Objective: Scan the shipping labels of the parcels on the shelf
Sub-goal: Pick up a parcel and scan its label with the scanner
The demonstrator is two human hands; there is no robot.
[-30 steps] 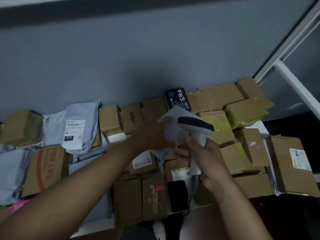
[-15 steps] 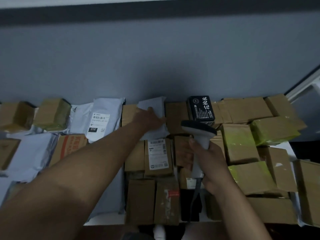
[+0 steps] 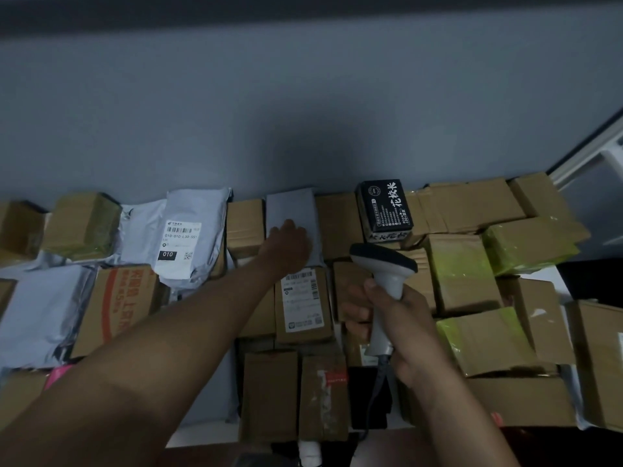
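My left hand [image 3: 289, 246] lies flat on a small grey poly mailer [image 3: 291, 210] that leans against the wall at the back of the shelf. My right hand [image 3: 394, 318] grips the handle of a grey barcode scanner [image 3: 384, 264], its dark head pointing left and away from me. Just in front of the left hand lies a brown box with a white shipping label [image 3: 301, 303] facing up. A larger grey mailer with a label marked 010 [image 3: 180, 239] lies to the left.
Brown cardboard boxes cover the shelf, several wrapped in yellow tape [image 3: 465, 271] on the right. A black box with white characters [image 3: 384, 207] stands at the back. A red-printed carton [image 3: 121, 305] and silver bags [image 3: 37, 311] lie left. The grey wall [image 3: 303, 112] rises behind.
My left hand carried the grey mailer from in front of the scanner to the back row and laid it there. The scanner stayed in my right hand, and my view shifted left.
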